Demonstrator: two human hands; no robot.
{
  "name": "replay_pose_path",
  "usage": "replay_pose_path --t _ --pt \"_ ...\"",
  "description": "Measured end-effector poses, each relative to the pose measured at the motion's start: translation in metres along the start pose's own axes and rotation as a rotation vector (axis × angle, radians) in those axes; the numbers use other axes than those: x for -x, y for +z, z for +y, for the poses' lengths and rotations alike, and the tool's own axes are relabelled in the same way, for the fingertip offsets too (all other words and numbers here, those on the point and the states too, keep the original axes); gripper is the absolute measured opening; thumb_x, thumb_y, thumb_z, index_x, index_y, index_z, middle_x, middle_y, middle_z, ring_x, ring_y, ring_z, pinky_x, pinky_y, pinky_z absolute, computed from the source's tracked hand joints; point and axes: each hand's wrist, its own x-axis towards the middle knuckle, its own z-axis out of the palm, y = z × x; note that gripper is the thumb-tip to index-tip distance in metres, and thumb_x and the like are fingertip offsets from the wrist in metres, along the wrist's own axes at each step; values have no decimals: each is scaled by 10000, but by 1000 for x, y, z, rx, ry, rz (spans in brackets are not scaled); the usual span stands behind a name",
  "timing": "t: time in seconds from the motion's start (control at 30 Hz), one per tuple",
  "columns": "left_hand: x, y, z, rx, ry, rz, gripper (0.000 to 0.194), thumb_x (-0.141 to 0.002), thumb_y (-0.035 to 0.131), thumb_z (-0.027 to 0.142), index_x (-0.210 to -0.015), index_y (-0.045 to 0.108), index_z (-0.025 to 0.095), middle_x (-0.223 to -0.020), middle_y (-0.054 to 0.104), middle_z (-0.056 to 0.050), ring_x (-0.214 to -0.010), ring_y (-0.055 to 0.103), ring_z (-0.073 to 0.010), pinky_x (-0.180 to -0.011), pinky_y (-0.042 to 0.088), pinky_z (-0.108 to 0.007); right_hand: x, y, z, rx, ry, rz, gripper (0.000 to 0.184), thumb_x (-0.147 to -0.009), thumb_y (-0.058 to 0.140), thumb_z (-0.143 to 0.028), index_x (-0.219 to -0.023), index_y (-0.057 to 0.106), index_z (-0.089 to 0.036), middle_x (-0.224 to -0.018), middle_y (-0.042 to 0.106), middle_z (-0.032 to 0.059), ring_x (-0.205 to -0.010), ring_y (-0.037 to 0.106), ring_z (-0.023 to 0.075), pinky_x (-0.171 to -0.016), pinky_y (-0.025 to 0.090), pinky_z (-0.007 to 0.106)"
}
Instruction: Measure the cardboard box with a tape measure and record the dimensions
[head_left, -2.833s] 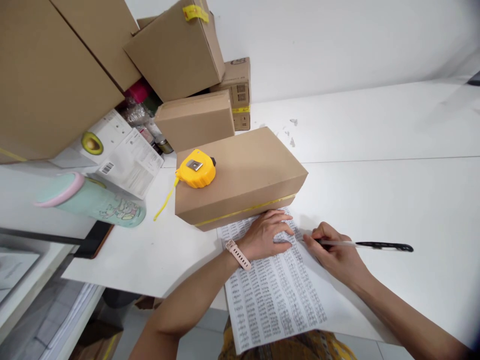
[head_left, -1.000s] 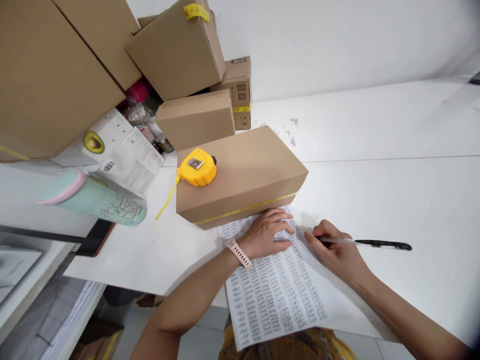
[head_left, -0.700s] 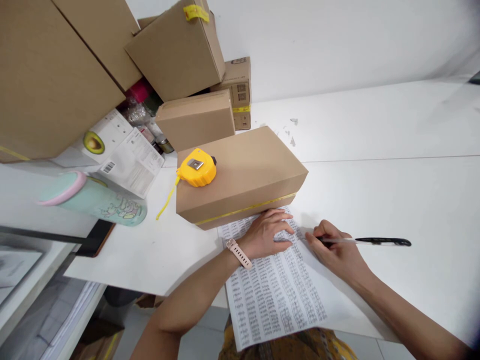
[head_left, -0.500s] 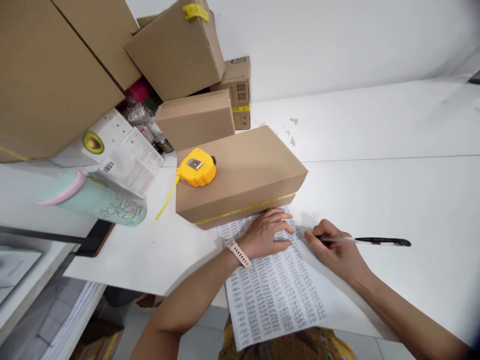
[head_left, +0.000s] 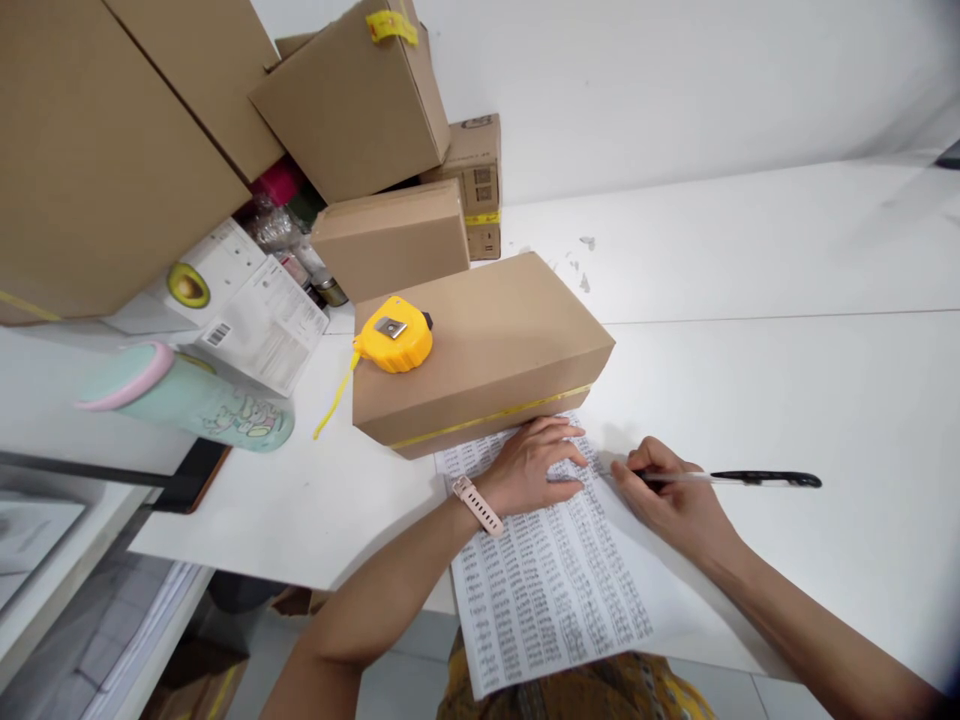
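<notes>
A sheet of paper [head_left: 551, 600] covered in columns of handwriting lies on the white table and hangs past its front edge. Flat on its upper part rests my left hand [head_left: 536, 468], fingers spread, with a pale pink watch band at the wrist. My right hand [head_left: 667, 490] grips a black and clear pen [head_left: 765, 479], its tip at the right side of the writing. Just beyond my left fingers stands a cardboard box [head_left: 495, 340] with yellow tape along its side. On top of that box sits a yellow tape measure [head_left: 395, 336] with a yellow strap.
More cardboard boxes [head_left: 352, 110] are stacked at the back left against the wall. A mint green bottle [head_left: 202, 400] with a pink rim stands at the left, beside a white carton [head_left: 255, 310]. Shelves with papers [head_left: 127, 640] are at the lower left.
My right hand and the pen have shifted very slightly; my left hand, the paper and the boxes stay as they were.
</notes>
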Motion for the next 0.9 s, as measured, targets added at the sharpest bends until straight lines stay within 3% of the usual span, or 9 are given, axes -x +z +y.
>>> replay_pose_path --t 0.9 --pt "0 -1 1 5 -8 -13 190 -776 765 196 -958 710 199 -1355 638 -102 -1358 496 -250 -1150 405 -421 2 -1 -3 49 4 25 320 -914 582 -453 -718 428 -251 -589 442 -54 -506 352 117 -470 296 267"
